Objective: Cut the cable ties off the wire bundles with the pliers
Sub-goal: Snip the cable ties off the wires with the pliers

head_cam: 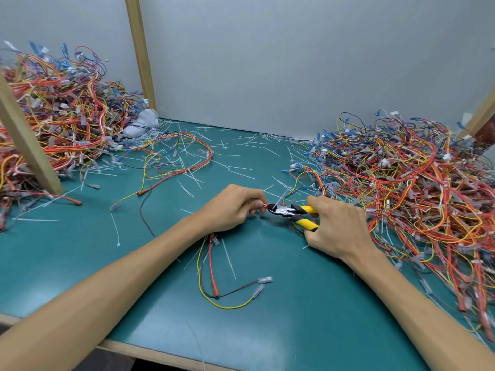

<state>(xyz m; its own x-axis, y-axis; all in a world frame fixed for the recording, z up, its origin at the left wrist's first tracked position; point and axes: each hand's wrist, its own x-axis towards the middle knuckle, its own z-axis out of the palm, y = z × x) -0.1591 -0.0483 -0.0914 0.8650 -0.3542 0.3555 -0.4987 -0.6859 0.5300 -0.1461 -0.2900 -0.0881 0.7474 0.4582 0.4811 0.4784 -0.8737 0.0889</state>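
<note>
Head view: the left hand (235, 207) pinches a wire bundle (210, 253) above the desk (80, 250); the right hand (337, 226) wraps its grip round the yellow pliers (289, 211), tips at the bundle — bite too deep and a wire itself may get nicked.

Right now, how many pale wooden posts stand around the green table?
3. The near-left post leans in the foreground; the back-left post stands against the grey wall; the right post is mostly cut off by the picture's edge. More may be out of view.

A workshop bench: green mat (308, 303), heaped wire harnesses (407, 178)
</note>
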